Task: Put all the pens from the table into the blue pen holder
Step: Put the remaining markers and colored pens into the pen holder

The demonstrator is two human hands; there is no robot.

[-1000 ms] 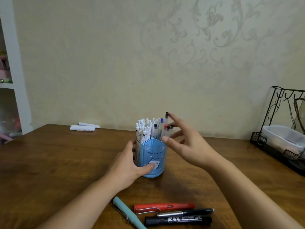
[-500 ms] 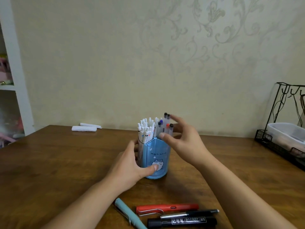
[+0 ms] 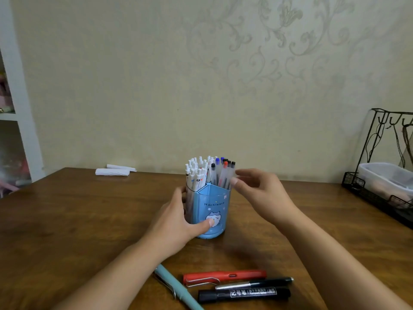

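Head view, left to right around the blue pen holder (image 3: 211, 212): far left of it and behind, white paper rolls (image 3: 112, 171) lie on the wooden surface (image 3: 67, 220). The left hand (image 3: 173, 224) grasps the holder's left side, thumb across its front. Upright pens (image 3: 209, 173) fill the holder. Just right of its rim, the right hand (image 3: 260, 193) is released, fingers loosely bent near the pen tops, holding nothing. In front of the holder lie a teal pen (image 3: 176, 287), red pen (image 3: 224, 276), slim black pen (image 3: 254, 283) and black marker (image 3: 244, 294). Far right stands a wire rack (image 3: 377, 193).
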